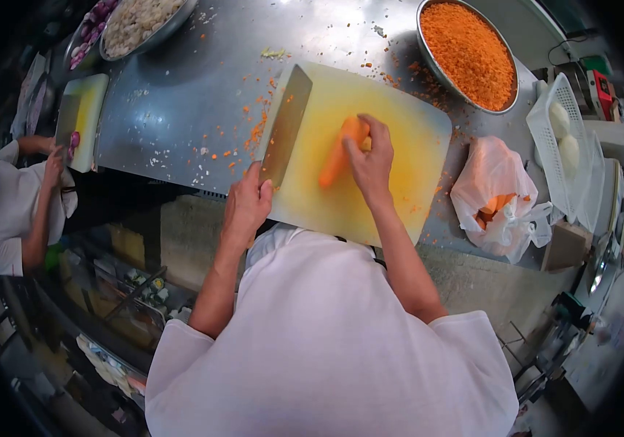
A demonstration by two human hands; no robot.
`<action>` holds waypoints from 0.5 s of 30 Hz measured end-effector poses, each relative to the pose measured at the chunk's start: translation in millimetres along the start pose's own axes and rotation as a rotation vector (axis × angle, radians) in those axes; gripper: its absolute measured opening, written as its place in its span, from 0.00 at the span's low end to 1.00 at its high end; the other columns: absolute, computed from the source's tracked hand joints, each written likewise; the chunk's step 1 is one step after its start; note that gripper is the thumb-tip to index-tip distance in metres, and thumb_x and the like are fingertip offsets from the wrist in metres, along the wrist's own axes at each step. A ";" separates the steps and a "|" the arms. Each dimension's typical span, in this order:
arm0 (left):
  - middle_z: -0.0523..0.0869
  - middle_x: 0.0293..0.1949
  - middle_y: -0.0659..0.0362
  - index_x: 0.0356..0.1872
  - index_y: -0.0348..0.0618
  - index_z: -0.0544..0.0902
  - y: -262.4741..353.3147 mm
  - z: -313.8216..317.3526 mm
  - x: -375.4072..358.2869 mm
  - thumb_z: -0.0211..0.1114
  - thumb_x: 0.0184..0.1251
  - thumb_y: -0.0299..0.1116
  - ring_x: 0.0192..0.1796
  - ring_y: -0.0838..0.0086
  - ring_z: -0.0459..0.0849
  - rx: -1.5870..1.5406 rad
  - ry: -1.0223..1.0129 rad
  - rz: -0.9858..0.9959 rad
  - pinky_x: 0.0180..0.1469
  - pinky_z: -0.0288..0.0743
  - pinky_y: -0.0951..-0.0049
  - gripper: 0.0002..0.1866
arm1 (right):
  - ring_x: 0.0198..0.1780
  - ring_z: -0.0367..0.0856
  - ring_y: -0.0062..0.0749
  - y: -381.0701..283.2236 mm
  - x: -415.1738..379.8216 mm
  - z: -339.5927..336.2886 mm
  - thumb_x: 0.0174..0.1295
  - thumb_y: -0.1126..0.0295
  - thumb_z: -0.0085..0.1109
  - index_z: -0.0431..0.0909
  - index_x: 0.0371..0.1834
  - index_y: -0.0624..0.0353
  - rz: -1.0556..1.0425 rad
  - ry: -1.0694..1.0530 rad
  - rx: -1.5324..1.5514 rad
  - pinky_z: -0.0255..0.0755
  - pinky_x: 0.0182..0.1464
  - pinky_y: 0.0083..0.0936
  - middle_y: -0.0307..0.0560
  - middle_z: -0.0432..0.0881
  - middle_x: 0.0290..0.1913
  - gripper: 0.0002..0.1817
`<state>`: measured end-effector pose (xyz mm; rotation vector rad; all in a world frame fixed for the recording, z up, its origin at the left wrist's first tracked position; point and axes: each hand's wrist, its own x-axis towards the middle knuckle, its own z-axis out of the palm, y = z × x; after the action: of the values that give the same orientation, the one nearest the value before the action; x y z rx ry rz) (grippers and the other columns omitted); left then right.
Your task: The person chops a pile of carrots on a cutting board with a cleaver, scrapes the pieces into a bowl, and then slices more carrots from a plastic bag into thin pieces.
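Note:
A wide cleaver (287,125) lies along the left side of the yellow-stained cutting board (414,131), its blade reaching away from me. My left hand (247,207) is closed around its handle at the board's near left edge. On the middle of the board, a peeled orange carrot (336,164) points toward me at a slant. My right hand (374,162) grips the carrot's far, thicker end between thumb and fingers. Part of that end is hidden by the fingers. Orange bits (256,131) are scattered on the metal table left of the blade.
A metal bowl of chopped carrot (468,54) stands at the far right. Nearer are a plastic bag with orange pieces (494,197) and a white basket (556,138). More bowls (144,25) stand far left. There, a co-worker (24,204) cuts something purple on another board (91,120).

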<state>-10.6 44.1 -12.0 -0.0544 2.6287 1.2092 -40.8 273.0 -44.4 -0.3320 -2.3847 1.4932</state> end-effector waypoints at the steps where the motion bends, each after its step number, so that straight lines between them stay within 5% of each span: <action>1: 0.81 0.27 0.37 0.49 0.31 0.73 7.8 -4.0 -1.2 0.58 0.64 0.27 0.34 0.39 0.81 0.027 -0.038 -0.014 0.35 0.72 0.47 0.14 | 0.53 0.75 0.55 4.3 1.6 3.5 0.56 0.66 0.65 0.77 0.52 0.59 0.004 -0.004 0.006 0.72 0.55 0.43 0.58 0.77 0.50 0.20; 4: 0.83 0.32 0.39 0.57 0.38 0.72 7.1 0.1 -4.0 0.58 0.66 0.27 0.33 0.45 0.83 0.093 -0.087 0.063 0.33 0.74 0.55 0.19 | 0.53 0.74 0.52 19.7 3.5 4.2 0.57 0.69 0.62 0.78 0.52 0.57 -0.058 0.026 -0.172 0.71 0.54 0.40 0.56 0.77 0.50 0.18; 6: 0.82 0.30 0.40 0.57 0.38 0.70 12.5 10.0 -2.2 0.58 0.66 0.27 0.33 0.44 0.83 0.132 -0.116 0.063 0.33 0.74 0.53 0.19 | 0.50 0.74 0.49 26.5 1.6 -0.5 0.57 0.71 0.60 0.79 0.47 0.57 -0.299 0.156 -0.379 0.72 0.53 0.37 0.54 0.77 0.47 0.14; 15: 0.79 0.24 0.41 0.56 0.38 0.68 38.1 3.1 -2.3 0.56 0.65 0.22 0.29 0.40 0.79 0.218 -0.164 0.196 0.31 0.69 0.49 0.18 | 0.40 0.69 0.45 48.3 24.2 23.0 0.43 0.76 0.52 0.76 0.31 0.56 -0.508 0.144 -0.351 0.70 0.42 0.37 0.47 0.74 0.40 0.10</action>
<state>-13.0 71.3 15.0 0.3345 2.6484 0.9283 -70.3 283.3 -94.2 0.0908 -2.3662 0.8030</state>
